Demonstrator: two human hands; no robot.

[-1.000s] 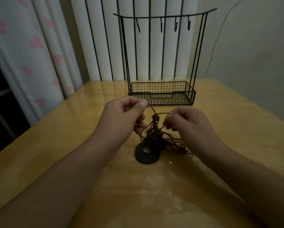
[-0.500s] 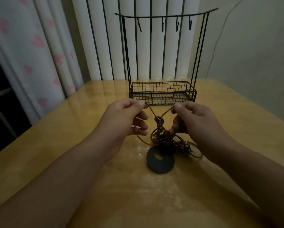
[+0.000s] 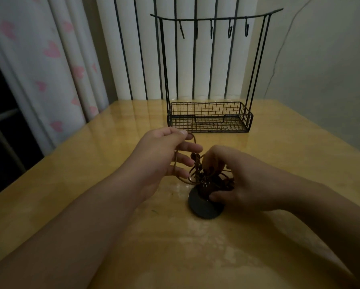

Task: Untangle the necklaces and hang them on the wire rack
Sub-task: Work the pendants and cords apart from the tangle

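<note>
At the centre of the frame my left hand (image 3: 164,155) pinches a loop of brown cord (image 3: 192,137) between thumb and forefinger, raised above the yellow table (image 3: 70,184). My right hand (image 3: 237,180), just right of centre, grips the knotted bundle of necklaces (image 3: 204,174) over a dark disc pendant (image 3: 204,207) lying on the table. The wire rack (image 3: 210,117) stands at upper centre, hooks bare. To free this strand cleanly, I should probably hold the knot loosely and ease the loop out slowly, not tug.
</note>
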